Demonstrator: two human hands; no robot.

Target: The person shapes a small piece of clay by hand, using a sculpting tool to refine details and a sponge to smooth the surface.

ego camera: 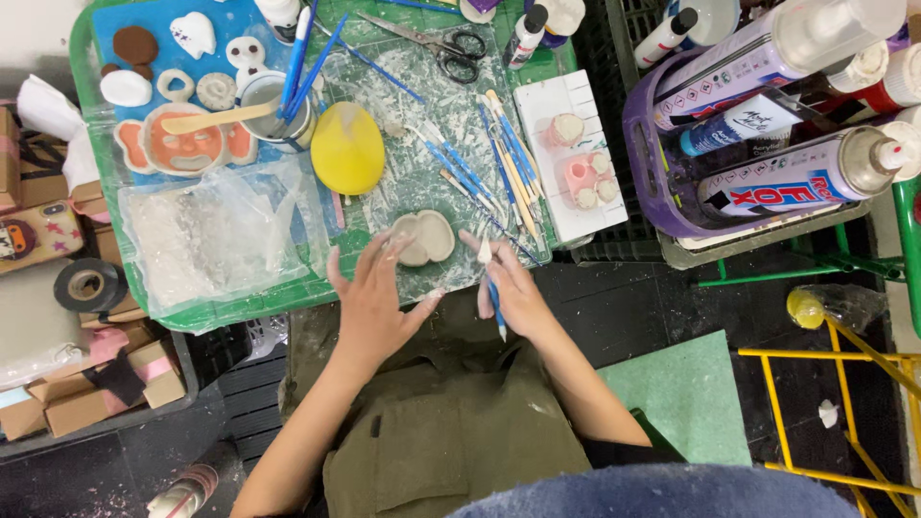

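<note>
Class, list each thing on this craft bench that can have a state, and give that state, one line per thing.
Left hand: open, fingers spread, touching the clay piece.
Right hand: closed on the blue tool.
Clay piece: flat on the mat, unpainted.
Blue tool: held, handle pointing toward the person.
Scissors: lying nearly shut.
Yellow egg shape: lying on the mat.
Tape roll: lying flat.
Cup: upright, holding tools.
</note>
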